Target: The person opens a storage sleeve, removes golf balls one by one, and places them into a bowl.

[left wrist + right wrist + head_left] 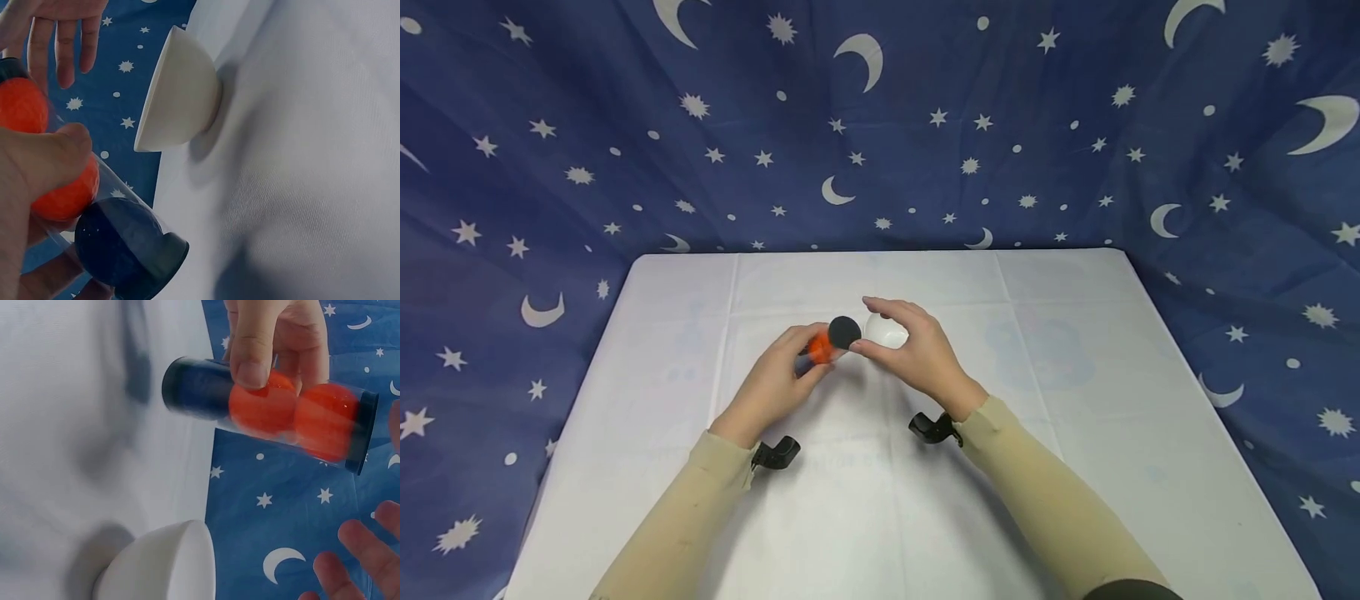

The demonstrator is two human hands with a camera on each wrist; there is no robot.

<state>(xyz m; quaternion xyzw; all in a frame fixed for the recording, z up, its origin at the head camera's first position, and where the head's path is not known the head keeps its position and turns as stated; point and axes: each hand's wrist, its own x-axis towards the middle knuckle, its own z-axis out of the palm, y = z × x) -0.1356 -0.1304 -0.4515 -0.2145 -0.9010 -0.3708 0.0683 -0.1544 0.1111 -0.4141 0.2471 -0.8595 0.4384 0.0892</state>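
A clear tube [284, 431] holds two orange balls [325, 419] and a dark blue ball [115, 234], with a dark cap [845, 332] at each end. My left hand [771, 383] grips the tube around its middle and holds it tilted above the table. The right hand [922, 354] is beside the capped end, fingers extended and spread from the thumb. Its thumb tip appears close to the cap; whether it touches, I cannot tell. Behind the right hand, a white bowl [181, 94] stands upright on the table, partly hidden in the head view.
A white cloth covers the table [865, 517]. Beyond its far and side edges hangs a blue curtain [917, 83] with moons and stars. Black wrist cameras [777, 453] sit on both wrists, close above the cloth.
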